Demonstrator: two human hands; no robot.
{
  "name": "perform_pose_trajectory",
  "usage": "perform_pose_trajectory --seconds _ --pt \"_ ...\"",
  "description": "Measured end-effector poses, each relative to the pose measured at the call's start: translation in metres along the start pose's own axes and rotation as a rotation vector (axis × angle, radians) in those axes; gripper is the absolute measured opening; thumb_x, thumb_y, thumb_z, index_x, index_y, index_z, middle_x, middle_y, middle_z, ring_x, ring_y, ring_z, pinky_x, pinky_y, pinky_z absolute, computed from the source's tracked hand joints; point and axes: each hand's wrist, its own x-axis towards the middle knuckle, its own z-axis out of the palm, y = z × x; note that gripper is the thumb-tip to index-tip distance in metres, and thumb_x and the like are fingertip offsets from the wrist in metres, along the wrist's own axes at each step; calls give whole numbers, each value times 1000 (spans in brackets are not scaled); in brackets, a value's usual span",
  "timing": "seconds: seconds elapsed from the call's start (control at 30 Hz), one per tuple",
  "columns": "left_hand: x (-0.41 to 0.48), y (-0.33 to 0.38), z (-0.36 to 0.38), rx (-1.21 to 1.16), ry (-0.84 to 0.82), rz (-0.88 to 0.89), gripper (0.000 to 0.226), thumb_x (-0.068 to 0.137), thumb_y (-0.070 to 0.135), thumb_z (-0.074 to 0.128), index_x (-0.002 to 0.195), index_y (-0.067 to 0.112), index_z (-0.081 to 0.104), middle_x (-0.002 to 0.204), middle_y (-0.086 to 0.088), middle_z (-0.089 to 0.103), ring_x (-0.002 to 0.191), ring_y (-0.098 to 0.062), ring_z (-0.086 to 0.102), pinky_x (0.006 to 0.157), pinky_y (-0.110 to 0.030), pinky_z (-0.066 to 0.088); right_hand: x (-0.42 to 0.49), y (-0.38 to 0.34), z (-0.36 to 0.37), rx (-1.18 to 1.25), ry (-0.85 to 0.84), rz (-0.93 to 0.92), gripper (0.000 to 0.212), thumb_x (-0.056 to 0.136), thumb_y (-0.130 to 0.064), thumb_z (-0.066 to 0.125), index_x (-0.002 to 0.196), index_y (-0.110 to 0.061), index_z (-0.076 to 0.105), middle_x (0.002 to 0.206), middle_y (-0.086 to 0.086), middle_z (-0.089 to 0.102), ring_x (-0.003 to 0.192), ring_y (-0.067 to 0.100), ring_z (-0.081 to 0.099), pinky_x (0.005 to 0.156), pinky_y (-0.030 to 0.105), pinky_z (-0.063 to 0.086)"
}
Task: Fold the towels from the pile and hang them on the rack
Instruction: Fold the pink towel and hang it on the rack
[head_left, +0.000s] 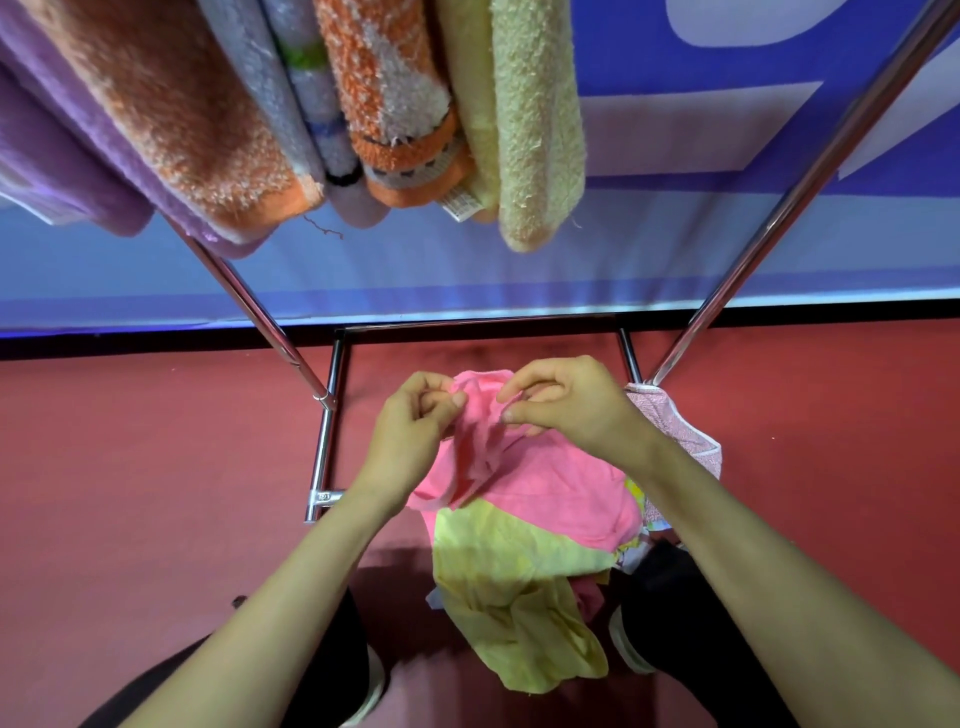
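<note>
Left hand (410, 431): pinches far edge of pink towel (545, 483).
Right hand (571, 410): pinches it too, I see.
Rack (810, 171): folded towels (182, 119) hang.

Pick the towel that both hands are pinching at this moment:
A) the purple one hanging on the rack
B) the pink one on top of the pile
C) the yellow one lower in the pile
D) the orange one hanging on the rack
B: the left hand and the right hand both pinch the upper edge of the pink towel, while the yellow towel lies lower in the pile, clear of both hands.
</note>
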Motion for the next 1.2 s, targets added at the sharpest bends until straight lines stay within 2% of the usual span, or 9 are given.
perform_pose_trajectory --seconds 0.1,0.3,0.4,0.47,0.57,0.67,0.9,1.0,1.2 --pt "-4 2 3 14 -53 34 3 92 9 61 92 10 58 81 -17 63 80 -24 59 92 -56 47 0 0 5 -19 -4 -32 18 75 -1 77 74 -16 68 70 16 70 62 14 66 67 34 56" --pt "-9 3 7 6 -129 77 10 95 6 55 96 14 61 90 -17 71 87 -26 66 94 -49 49 4 2 8 -10 95 -21 21 78 -4 76 72 -19 63 58 0 61 49 6 61 51 18 51" --pt "-11 4 9 -35 -176 91 17 92 -1 57 101 13 61 89 -5 72 86 -15 68 88 -33 54 4 2 8 3 115 -13 22 77 -5 77 71 -20 62 54 -6 60 48 7 60 49 18 50" --pt "-13 5 11 -4 -179 128 23 85 -3 66 102 13 61 94 -4 72 86 -13 68 83 -24 54 4 2 9 -16 110 -10 21 76 -7 78 72 -19 62 57 0 61 49 11 59 51 21 50" --pt "-11 3 8 105 -80 193 23 82 0 70 90 20 64 78 9 71 73 -5 64 72 -19 52 5 5 8 -155 52 -38 16 80 -13 76 74 -20 63 65 2 58 54 8 50 57 18 45" --pt "-5 6 -1 68 -29 246 27 84 -5 66 88 22 63 76 16 69 73 -2 62 74 -17 50 7 12 -1 -429 27 -100 10 80 -19 76 81 -18 65 73 -8 46 63 6 45 62 9 35" --pt "-1 20 -17 -139 28 345 23 89 -6 57 95 15 63 81 12 68 79 -1 60 77 -14 47 9 31 -11 -652 74 -51 18 83 -18 72 99 -10 69 93 0 45 86 14 44 73 22 30" --pt "1 19 -22 -154 44 335 22 91 -5 55 96 15 63 84 13 68 82 -1 61 79 -14 46 10 31 -15 -696 110 -100 19 83 -20 72 99 -9 68 95 -1 48 92 19 49 81 29 39" --pt "6 12 -29 -150 134 274 18 93 1 55 99 16 62 89 5 67 83 -2 61 79 -16 46 10 28 -33 -682 135 12 10 78 -31 73 69 -29 69 89 -6 72 86 18 64 80 35 50"
